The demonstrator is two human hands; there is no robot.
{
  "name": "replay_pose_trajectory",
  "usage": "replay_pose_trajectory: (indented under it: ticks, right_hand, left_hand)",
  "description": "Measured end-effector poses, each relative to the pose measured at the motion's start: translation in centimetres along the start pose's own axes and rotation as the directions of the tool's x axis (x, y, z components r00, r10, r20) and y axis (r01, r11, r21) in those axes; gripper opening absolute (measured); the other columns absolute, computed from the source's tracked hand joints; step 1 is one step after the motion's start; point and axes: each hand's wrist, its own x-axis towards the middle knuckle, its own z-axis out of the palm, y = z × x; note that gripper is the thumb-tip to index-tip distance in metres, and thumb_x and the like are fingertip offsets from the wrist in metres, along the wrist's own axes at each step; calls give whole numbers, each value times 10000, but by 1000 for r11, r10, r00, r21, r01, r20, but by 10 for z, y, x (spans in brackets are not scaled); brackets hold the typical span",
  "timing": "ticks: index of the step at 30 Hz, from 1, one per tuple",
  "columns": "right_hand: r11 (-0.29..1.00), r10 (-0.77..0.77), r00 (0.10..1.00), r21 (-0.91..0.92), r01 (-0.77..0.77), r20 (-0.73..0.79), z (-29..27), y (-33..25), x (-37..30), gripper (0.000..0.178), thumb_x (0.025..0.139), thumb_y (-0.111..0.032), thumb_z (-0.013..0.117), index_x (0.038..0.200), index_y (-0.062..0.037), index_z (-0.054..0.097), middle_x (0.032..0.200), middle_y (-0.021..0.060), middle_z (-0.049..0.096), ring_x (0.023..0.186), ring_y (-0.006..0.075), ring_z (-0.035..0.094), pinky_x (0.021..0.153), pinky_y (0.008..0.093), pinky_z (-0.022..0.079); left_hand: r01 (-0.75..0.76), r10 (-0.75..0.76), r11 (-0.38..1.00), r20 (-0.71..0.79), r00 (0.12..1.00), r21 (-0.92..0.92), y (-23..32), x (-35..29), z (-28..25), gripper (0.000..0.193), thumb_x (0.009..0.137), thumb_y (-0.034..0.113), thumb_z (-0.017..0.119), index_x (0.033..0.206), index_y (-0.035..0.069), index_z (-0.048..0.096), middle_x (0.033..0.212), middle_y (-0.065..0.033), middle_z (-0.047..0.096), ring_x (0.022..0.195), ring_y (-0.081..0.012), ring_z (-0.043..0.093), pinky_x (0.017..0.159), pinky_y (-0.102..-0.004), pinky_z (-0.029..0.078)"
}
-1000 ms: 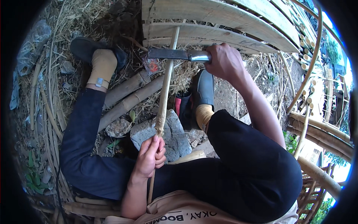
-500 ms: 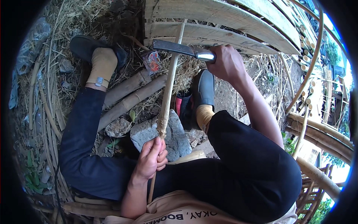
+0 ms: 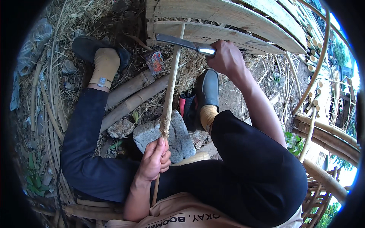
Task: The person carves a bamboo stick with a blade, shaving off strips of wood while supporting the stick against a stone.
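Observation:
A long pale bamboo stick runs up and away from me, its near end passing under my wrist toward my shirt. My left hand is closed round it just below a rough, frayed knot. In my right hand is the handle of a large knife with a straight dark blade and a shiny metal collar. The blade lies across the stick near its far end and appears to touch it. Behind the knot sits a grey stone block.
Pale wooden slats stand at the far side. Thick bamboo poles lie between my legs on straw-littered ground, beside a crumpled wrapper. A red and black object lies by my right shoe. Bamboo rails are at the right.
My right hand and the knife have moved slightly up and to the left, the blade staying across the stick. The stick's far end has shifted a little left. My left hand keeps its grip.

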Motion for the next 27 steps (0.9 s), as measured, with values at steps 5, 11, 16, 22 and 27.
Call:
replay_pose_trajectory:
  ticks: [5, 11, 16, 22, 27]
  right_hand:
    - [999, -18, 999, 44, 20, -50, 11, 10, -11, 243, 714, -187, 680, 895, -50, 767, 795, 232, 714, 778, 404, 714, 771, 462, 588]
    - [992, 111, 992, 61, -108, -54, -11, 21, -12, 235, 726, -170, 674, 907, -56, 772, 784, 238, 707, 747, 404, 711, 757, 472, 582]
    - [997, 29, 999, 68, -27, -32, -19, 17, -32, 220, 729, -166, 670, 893, -57, 767, 761, 229, 702, 732, 405, 705, 746, 478, 578]
    - [998, 63, 998, 0, -63, 16, -13, 37, -43, 184, 714, -175, 672, 836, -64, 756, 737, 222, 695, 710, 400, 701, 725, 474, 579]
    - [987, 15, 1000, 158, -11, -24, -18, 24, -50, 167, 729, -155, 657, 815, -43, 745, 718, 229, 681, 712, 411, 696, 733, 476, 579]
  left_hand:
    - [-24, 32, 995, -78, 996, 93, -8, -2, 5, 404, 1109, 419, 362, 808, 151, 381, 562, 67, 283, 401, -5, 190, 356, -210, 139]
    - [-27, 39, 989, -74, 997, 147, -8, -9, 17, 387, 1112, 388, 367, 822, 132, 380, 576, 66, 303, 414, -16, 243, 371, -212, 205]
    - [-27, 30, 990, -25, 999, 137, -14, -13, 13, 382, 1113, 371, 372, 821, 125, 382, 581, 65, 305, 423, -18, 252, 378, -213, 217]
    - [-65, 91, 966, -90, 992, 252, -21, -5, 20, 382, 1112, 385, 366, 826, 134, 393, 574, 55, 310, 406, -14, 235, 357, -214, 178]
    - [-60, 84, 972, -97, 992, 227, -20, -14, 20, 381, 1113, 355, 386, 823, 109, 391, 577, 68, 314, 434, -14, 269, 396, -219, 225]
